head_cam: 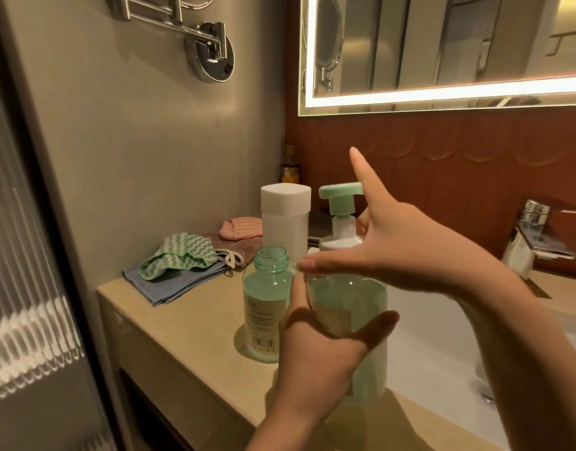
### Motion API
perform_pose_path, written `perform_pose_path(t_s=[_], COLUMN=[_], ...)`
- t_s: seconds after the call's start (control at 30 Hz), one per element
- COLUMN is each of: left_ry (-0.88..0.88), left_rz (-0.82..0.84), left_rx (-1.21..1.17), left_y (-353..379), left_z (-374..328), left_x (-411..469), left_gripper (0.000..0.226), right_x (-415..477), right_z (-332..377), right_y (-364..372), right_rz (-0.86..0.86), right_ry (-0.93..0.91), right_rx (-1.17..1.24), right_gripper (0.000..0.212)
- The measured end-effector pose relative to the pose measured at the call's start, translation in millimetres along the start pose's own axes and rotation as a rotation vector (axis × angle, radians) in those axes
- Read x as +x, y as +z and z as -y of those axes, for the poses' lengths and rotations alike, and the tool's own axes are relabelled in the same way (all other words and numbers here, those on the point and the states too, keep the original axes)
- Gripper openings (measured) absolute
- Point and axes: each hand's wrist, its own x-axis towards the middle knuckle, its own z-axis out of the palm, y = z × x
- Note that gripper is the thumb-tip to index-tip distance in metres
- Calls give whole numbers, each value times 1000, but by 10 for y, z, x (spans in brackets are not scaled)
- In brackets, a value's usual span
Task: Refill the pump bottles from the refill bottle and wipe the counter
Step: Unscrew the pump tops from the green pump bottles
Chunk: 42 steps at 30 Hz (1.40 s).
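A clear pump bottle [348,307] of pale green liquid with a mint pump head [340,192] stands at the counter's front edge. My left hand [316,349] grips its body from below and in front. My right hand [407,249] is at the white collar under the pump: the thumb lies across the front, some fingers curl behind the neck, the index finger points straight up. To the left stands the refill bottle [267,304], uncapped, its mouth open, partly full of green liquid. Folded cloths lie at the back left: a green zigzag cloth [179,255] on a blue cloth [169,284].
A white-capped container [285,216] stands behind the refill bottle, with a pink cloth [238,227] and a small amber bottle [290,170] nearby. The white sink basin [442,336] and chrome faucet [534,236] are to the right. The beige counter [189,327] ends at a wall on the left.
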Motion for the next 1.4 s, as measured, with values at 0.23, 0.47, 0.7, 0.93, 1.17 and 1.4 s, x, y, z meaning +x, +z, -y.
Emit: perform_pose_path(t_s=[0.23,0.47,0.7,0.93,1.17,1.4], left_ry=[-8,-14,-71,-70,-73,-45], left_rz=[0,20,-55,-142,-54,-39], left_rx=[168,146,188,203,137,161], left_y=[-106,-184,-206,-183,-234,-255], left_z=[93,159,307,384,353,335], left_x=[-3,-14,-84,-108,-169,-146], left_gripper=[82,74,81,82,67,68], right_x=[8,3,34,101,107,108], right_z=[-93,-127,-72,-49,-251,-136], right_y=[-60,-85,20,181,35,114], right_rz=[-11,163,96,45,356,132], right_ry=[-3,-76,-21,-89,-154,-169], right_rx=[6,97,-116,-169,139,-59], right_gripper=[133,123,95,41,52,74])
